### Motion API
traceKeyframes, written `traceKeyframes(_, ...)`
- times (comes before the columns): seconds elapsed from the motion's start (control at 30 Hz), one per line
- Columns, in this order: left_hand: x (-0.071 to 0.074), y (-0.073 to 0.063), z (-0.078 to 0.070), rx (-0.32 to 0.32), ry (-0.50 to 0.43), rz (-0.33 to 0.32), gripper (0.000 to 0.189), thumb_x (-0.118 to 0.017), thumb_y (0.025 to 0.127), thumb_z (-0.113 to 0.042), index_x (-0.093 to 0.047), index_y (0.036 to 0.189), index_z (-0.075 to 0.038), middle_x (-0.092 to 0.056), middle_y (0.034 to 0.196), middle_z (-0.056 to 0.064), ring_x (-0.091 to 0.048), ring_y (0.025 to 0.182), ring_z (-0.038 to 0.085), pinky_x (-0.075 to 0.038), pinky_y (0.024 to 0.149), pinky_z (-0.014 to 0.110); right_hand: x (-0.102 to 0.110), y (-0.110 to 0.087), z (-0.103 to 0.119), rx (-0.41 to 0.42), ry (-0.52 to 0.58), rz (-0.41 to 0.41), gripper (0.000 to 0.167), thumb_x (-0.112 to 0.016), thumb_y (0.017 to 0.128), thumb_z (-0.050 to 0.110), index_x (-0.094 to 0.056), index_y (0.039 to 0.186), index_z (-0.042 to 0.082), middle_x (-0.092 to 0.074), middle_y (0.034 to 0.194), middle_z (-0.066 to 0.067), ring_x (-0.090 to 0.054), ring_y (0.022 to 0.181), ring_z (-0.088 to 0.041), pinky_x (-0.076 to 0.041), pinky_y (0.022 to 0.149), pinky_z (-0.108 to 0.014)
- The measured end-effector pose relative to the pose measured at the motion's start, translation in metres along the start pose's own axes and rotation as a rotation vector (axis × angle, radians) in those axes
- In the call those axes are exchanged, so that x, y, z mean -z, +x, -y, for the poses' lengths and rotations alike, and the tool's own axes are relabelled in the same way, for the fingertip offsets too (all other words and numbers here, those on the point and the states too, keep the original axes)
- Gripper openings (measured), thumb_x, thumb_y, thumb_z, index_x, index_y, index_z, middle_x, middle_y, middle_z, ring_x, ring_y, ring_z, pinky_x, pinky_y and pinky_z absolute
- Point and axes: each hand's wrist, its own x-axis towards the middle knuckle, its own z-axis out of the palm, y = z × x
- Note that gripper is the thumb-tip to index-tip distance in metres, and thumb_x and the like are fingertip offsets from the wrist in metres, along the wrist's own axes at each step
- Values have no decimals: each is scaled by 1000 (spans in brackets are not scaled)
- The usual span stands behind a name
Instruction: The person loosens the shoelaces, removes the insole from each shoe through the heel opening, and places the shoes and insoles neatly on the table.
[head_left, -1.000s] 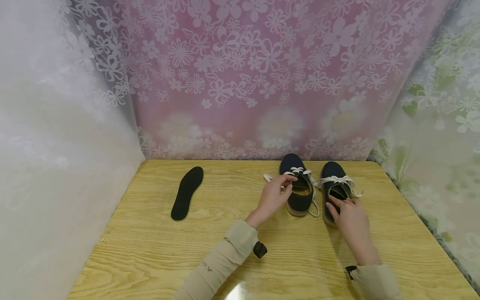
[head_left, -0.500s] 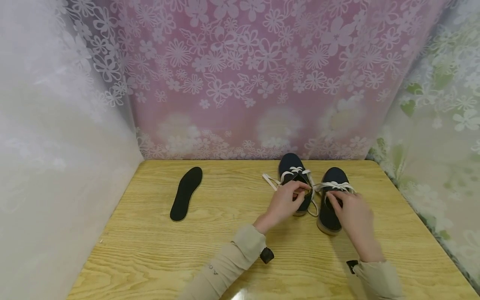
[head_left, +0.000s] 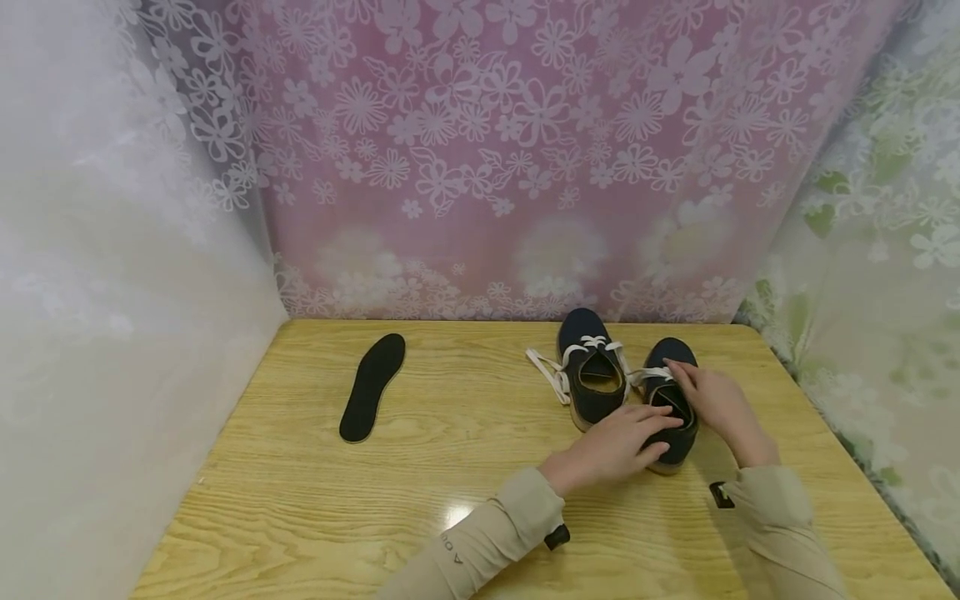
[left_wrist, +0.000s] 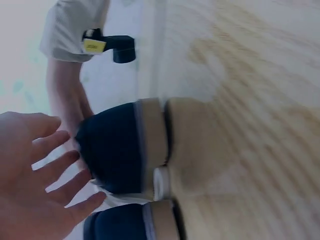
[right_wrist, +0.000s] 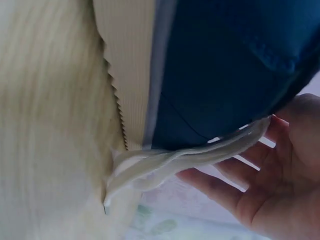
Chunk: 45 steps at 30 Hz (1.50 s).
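Two dark navy lace-up shoes with white laces stand side by side, the left shoe and the right shoe. My right hand reaches over the right shoe's laces, with thumb and index finger meeting at the tongue; the other fingers spread beside the laces in the right wrist view. My left hand hovers at the right shoe's heel, fingers spread over its opening. In the left wrist view those fingers lie loosely apart beside the right shoe's heel. A black insole lies at the left.
The wooden table has a floral curtain hanging along its back edge and more sheeting at both sides. Loose lace ends trail left of the left shoe. Each beige sleeve carries a small black camera.
My left hand has moved right and nearer, from the left shoe's opening to the right shoe's heel. My right hand has gone forward to the laces. The right shoe has slid slightly nearer.
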Motion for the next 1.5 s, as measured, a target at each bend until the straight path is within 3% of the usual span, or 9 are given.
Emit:
traceKeyframes(0.2,-9,-3,2,0,81,16,46,-48,109,-33,-43,154,-24,-41,158,-5,-34,147,9,-19,121,22,-8,-4,2,-34,2,-17,58,-30,113,39,-45,149,-4,-45,53,-5,-39,43,-20,-33,48,-34)
traceKeyframes(0.4,-6,-9,6,-4,27,-11,40,-52,107,-31,-52,146,-24,-51,146,-8,-45,137,4,-27,115,15,-9,-17,8,-34,-41,-50,57,-33,113,37,-48,146,-5,-42,47,-4,-29,40,-15,-29,45,-33)
traceKeyframes(0.73,2,-22,13,4,-38,-12,31,-53,107,-30,-59,136,-23,-57,139,-10,-51,131,2,-35,109,12,-11,-41,27,-98,-153,-105,55,-34,112,37,-56,137,-7,-47,50,-5,-43,42,-24,-33,42,-36)
traceKeyframes(0.9,7,-28,17,14,-61,-15,26,-55,106,-31,-62,130,-24,-61,130,-12,-59,117,1,-42,89,7,-13,-50,35,-106,-159,-160,55,-37,111,39,-60,131,-7,-43,47,-4,-39,40,-23,-30,40,-35)
traceKeyframes(0.97,8,-32,19,22,-71,-13,24,-56,105,-33,-62,127,-25,-62,125,-13,-60,100,-3,-42,80,7,-13,-56,38,-107,-164,-182,54,-40,111,39,-62,129,-7,-39,45,-3,-34,38,-21,-26,39,-33)
traceKeyframes(1.13,12,-42,27,22,-156,-18,18,-56,105,-36,-64,118,-26,-62,116,-14,-53,80,-7,-41,74,7,-13,-70,48,-70,-206,-276,49,-55,105,37,-70,116,-8,-32,40,1,-26,34,-16,-20,38,-29)
traceKeyframes(1.27,14,-48,32,10,-164,-49,18,-57,105,-37,-66,113,-25,-63,112,-14,-59,97,-3,-43,83,8,-10,-76,52,-73,-209,-269,51,-60,102,41,-73,112,-7,-32,38,1,-28,33,-16,-21,37,-28)
traceKeyframes(1.37,13,-48,31,31,-156,-67,29,-59,102,-42,-64,123,-23,-61,123,-10,-60,110,2,-45,91,12,-10,-76,46,-84,-171,-248,51,-59,103,43,-73,112,-5,-49,46,-6,-37,35,-18,-26,36,-31)
traceKeyframes(1.5,7,-45,24,111,-140,-47,60,-61,97,-55,-49,147,-23,-49,146,-3,-56,126,9,-47,101,22,-14,-72,31,-37,-124,-287,40,-61,103,33,-72,115,-4,-70,91,-26,-63,62,-37,-48,49,-48)
